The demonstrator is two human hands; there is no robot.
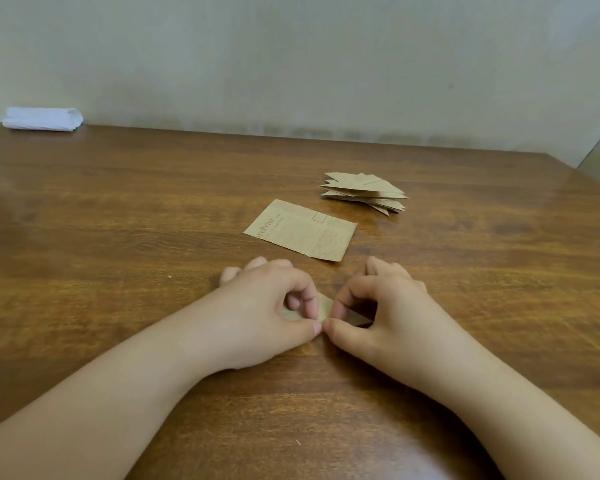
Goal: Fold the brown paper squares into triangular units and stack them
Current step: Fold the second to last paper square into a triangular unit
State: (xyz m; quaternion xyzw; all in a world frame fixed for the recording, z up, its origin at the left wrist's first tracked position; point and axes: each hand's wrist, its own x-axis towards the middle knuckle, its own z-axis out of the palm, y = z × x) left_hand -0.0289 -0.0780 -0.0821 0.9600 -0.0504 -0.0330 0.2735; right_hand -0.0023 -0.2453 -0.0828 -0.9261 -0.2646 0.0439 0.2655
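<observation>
A small brown paper piece (324, 308), partly folded, lies on the wooden table (118, 220) between my hands and is mostly hidden by them. My left hand (271, 306) pinches its left part with thumb and curled forefinger. My right hand (378, 306) pinches its right part, and the two thumb tips meet at the near edge. Beyond my hands a flat printed brown paper sheet (302, 230) lies unfolded. Farther back right sits a loose stack of folded brown triangular units (364, 192).
A folded white cloth or paper bundle (42, 118) rests at the table's far left corner against the pale wall. The table's right edge runs close behind the stack.
</observation>
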